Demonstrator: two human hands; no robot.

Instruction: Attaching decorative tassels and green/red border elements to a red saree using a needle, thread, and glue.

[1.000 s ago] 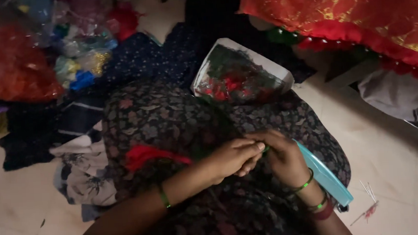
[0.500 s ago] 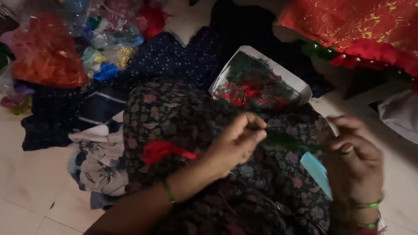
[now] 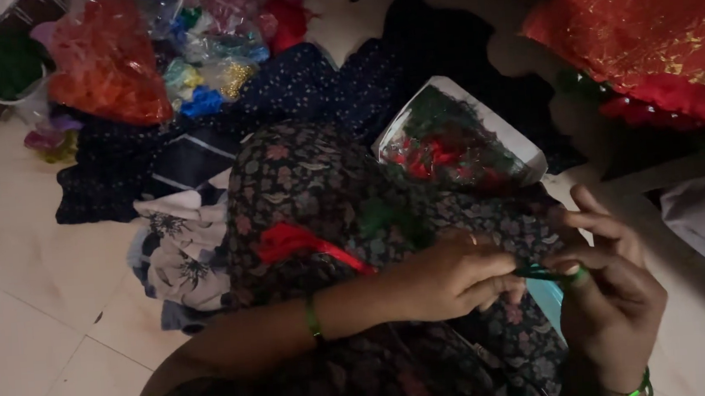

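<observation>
So the biggest shift: your view is sitting further left than a second ago, so more of the bag pile (image 3: 124,61) is showing at top left and the red cloth (image 3: 646,24) is getting pushed toward the right edge. The tray (image 3: 456,145) of red and green bits is keeping its spot beyond your knee, leaning on your lap.

Next, your hands. Half a second back your right hand (image 3: 612,300) was swung out wide, well apart from the left; now you're bringing it back in so both are meeting over your lap again. Your left hand (image 3: 449,278) is closed around one end of the green strip (image 3: 544,274), and your right thumb and forefinger are pinching the other end, with the remaining fingers spread loose. My read is you're pulling it taut between the two hands, which looks like twisting or wrapping work on that one small piece, but that's a guess.

The red ribbon (image 3: 306,242) is lying on your lap just left of the left hand, untouched.

What's hard to see: it's dim, so the strip is showing as barely a sliver and I can't tell if it's tape, wire or a stem. Whatever's inside your left fist is hidden. The blue thing (image 3: 546,300) under your hands is mostly covered, and your right wrist is getting cut off at the bottom edge.
</observation>
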